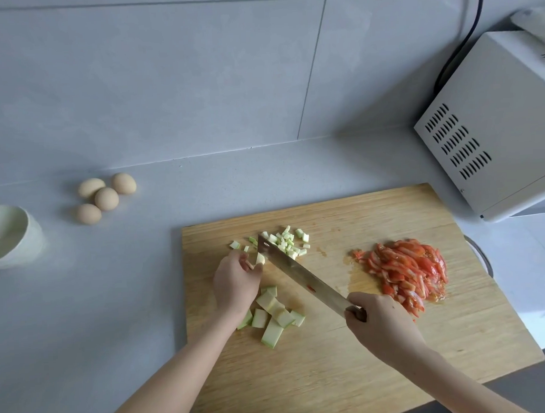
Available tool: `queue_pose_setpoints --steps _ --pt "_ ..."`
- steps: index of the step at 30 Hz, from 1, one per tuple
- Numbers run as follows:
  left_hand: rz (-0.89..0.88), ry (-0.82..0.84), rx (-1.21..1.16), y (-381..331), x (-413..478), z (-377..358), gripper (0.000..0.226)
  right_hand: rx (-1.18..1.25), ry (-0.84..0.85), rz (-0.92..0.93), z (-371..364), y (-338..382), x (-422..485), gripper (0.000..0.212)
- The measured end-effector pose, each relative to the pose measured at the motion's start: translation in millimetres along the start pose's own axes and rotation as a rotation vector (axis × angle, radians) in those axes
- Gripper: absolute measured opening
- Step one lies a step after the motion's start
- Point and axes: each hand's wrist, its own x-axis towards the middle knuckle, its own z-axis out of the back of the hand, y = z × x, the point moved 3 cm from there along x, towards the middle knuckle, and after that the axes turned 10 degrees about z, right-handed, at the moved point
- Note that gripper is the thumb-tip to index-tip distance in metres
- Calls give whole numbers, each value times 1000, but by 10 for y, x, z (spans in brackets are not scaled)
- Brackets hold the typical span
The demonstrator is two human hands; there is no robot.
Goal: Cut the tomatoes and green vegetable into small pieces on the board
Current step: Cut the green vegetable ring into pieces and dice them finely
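1. Board [365, 358]: wooden, on a grey counter, nearest the person.
2. Right hand [379, 323]: over the board's middle, fingers curled tight round the handle of the knife [302, 276].
3. Green chunks [271, 318]: large pale pieces, heaped on the board just beside the left wrist.
4. Knife: broad blade slanting up and left across the board, a red scrap stuck on its side.
5. Left hand [235, 283]: left of the blade, fingers curled, tips pinching a green piece [260, 258] against the blade.
6. Tomato [408, 270]: red strips piled on the board's right part, wet juice around them.
7. Green dice [287, 241]: small bits scattered on the board just beyond the blade tip.
8. Bowl [35, 241]: pale, on the counter at far left.
9. Eggs [105, 198]: four, clustered on the counter beyond the bowl.
10. Microwave [495, 128]: white, beyond the board's right corner, black cable [464, 42] running up the tiled wall.
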Motion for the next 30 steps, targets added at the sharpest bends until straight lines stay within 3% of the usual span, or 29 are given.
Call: queue_pose_setpoints --steps 7,20,26,29,30 --pt "-133 -73 122 -9 66 -103 3 -10 31 -25 -34 -16 47 30" --pt "-178 -85 111 -6 53 -55 8 -62 72 -5 -136 60 155 30" --pt "-206 -78 117 -89 62 -86 11 -44 -99 36 -115 -43 -4 37" --pt "-137 -27 77 -111 121 -41 11 -120 -232 98 19 -148 -110 16" --pt "-121 -22 50 -119 154 15 12 -165 -233 104 61 -175 -120 17"
